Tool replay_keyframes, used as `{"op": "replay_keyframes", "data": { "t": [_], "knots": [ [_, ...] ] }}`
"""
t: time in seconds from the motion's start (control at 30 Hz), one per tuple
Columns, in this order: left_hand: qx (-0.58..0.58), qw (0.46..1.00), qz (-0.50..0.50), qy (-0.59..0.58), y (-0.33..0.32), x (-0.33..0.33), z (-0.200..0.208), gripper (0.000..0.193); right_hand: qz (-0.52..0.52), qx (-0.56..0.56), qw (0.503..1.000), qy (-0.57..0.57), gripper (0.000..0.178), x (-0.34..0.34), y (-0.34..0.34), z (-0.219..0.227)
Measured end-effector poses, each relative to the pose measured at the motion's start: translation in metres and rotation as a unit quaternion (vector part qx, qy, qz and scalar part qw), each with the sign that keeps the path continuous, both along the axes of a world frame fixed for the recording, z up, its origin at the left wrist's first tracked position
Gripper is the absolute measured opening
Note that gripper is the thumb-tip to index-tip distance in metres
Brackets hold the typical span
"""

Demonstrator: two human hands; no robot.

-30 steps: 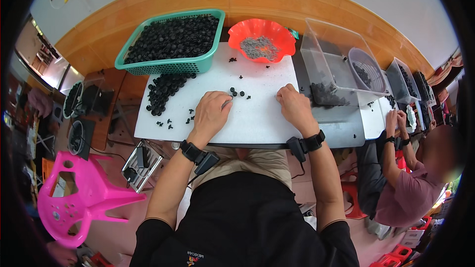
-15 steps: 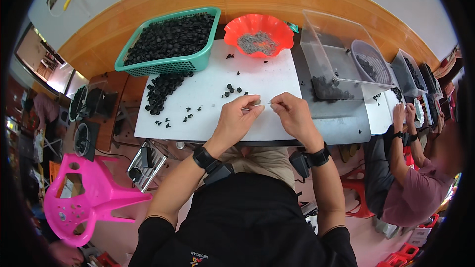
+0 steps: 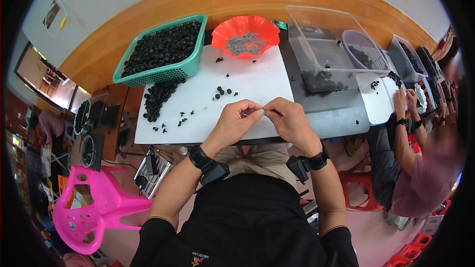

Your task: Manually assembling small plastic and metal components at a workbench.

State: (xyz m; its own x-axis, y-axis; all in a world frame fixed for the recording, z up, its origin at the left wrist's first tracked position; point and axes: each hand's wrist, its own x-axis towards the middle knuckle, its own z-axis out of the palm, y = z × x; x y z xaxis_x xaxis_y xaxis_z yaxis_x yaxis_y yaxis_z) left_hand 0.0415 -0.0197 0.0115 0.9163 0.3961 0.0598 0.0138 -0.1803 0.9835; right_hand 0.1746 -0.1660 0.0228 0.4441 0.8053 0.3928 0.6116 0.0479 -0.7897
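Note:
Above the near edge of the white board (image 3: 247,81), my left hand (image 3: 236,121) and my right hand (image 3: 288,119) meet at the fingertips. Both are closed in a pinch; whatever lies between the fingers is too small and covered to name. Just beyond my left hand lie several round black caps (image 3: 220,90). Small black branched pieces (image 3: 182,117) are scattered to the left of it. A pile of black caps (image 3: 159,97) spreads from beneath a green basket (image 3: 197,54) full of similar caps. Tiny grey parts fill the bottom of a red scalloped bowl (image 3: 269,37) at the back.
A clear plastic bin (image 3: 307,44) with black parts stands right of the board on a dark table (image 3: 336,118). Farther right, a co-worker's hands (image 3: 405,101) work at another white board. A pink stool (image 3: 106,202) and a metal frame (image 3: 152,172) stand at lower left.
My hands have come together, so their fingertips now touch; a gap separated them before. The view has shifted slightly, moving the table's contents a little to the left.

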Motion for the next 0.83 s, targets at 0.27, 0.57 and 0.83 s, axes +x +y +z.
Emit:
{"op": "replay_keyframes", "data": {
  "t": [0.27,0.57,0.83],
  "knots": [
    [0.047,0.999,0.021,-0.005,-0.010,0.004,-0.002,0.018,0.002,0.010,0.994,0.112,0.012,0.003,-0.002,-0.029],
    [0.189,0.975,0.084,-0.087,-0.020,0.001,0.004,0.012,0.090,-0.012,0.905,0.415,0.029,0.006,-0.006,-0.016],
    [0.280,0.942,0.115,-0.147,-0.019,0.004,-0.002,0.008,0.112,0.062,0.843,0.523,0.023,0.001,-0.001,-0.023]
  ]
}}
